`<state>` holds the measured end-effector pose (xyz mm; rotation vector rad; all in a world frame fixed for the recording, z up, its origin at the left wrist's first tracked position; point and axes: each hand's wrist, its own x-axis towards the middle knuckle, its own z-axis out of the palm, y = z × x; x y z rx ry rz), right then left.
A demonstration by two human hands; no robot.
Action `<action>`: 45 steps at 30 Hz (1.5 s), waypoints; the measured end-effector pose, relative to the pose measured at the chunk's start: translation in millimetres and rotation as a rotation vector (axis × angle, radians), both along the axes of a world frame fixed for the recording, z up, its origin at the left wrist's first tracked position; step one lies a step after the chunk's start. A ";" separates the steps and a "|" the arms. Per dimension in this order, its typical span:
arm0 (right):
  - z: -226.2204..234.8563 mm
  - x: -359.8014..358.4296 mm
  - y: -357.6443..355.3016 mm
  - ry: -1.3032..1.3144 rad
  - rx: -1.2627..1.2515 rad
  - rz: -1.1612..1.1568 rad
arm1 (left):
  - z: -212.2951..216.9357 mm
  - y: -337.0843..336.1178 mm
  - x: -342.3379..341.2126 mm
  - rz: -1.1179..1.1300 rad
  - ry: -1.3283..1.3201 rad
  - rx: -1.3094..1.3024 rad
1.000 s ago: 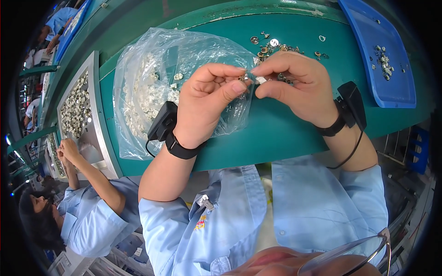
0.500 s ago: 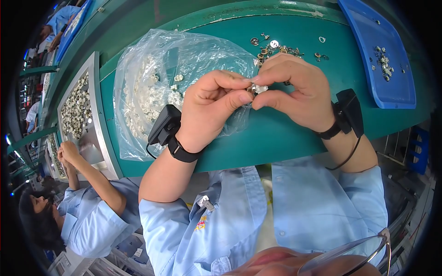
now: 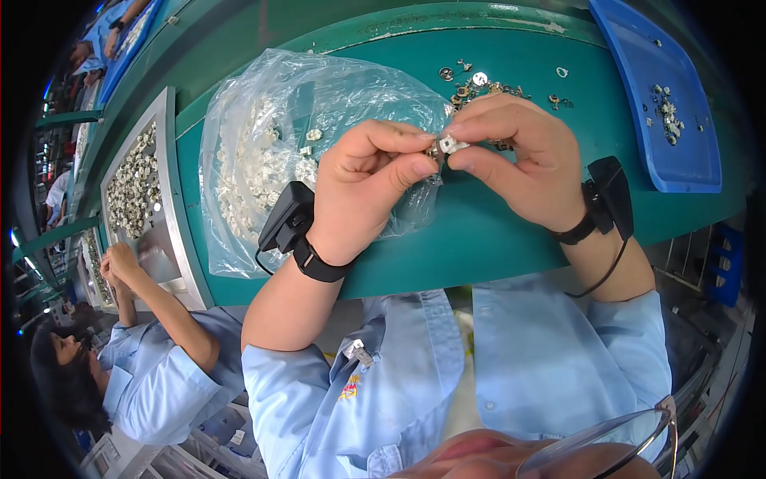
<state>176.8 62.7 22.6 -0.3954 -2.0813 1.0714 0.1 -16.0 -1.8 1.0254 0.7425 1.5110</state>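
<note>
My left hand (image 3: 359, 184) pinches a small metallic part (image 3: 434, 151) between thumb and forefinger; most of that part is hidden by the fingertips. Close against it, a small white plastic piece (image 3: 451, 144) is held between the thumb and forefinger of my right hand (image 3: 533, 164). Both hands are over the green table (image 3: 479, 251), fingertips almost meeting. To the left lies a clear plastic bag (image 3: 351, 88) with many white plastic pieces (image 3: 251, 176). Just beyond my right hand is a loose pile of small metal parts (image 3: 496, 89).
A blue tray (image 3: 685, 177) with several small assembled pieces (image 3: 667, 114) stands at the right. A ring-shaped part (image 3: 562, 72) lies on the far table. At left, a co-worker's hands (image 3: 118, 263) are near a metal-rimmed tray (image 3: 177, 199) full of small parts.
My right hand has shifted slightly right with the white piece, which now shows more clearly between the fingertips. My left hand has barely moved.
</note>
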 end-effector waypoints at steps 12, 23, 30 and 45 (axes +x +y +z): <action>1.1 -1.3 -5.6 0.037 -0.309 0.042 | 3.1 -1.3 2.1 0.011 0.047 -0.065; -7.5 -13.0 -11.7 0.218 -0.790 0.115 | 2.4 -1.7 2.5 0.058 0.101 -0.038; -4.2 -7.8 -9.1 -0.027 0.092 -0.055 | 0.9 -2.3 0.7 0.084 0.066 -0.039; -1.9 -12.8 -10.8 0.039 0.014 -0.125 | 0.8 -1.3 -1.9 0.061 -0.007 -0.093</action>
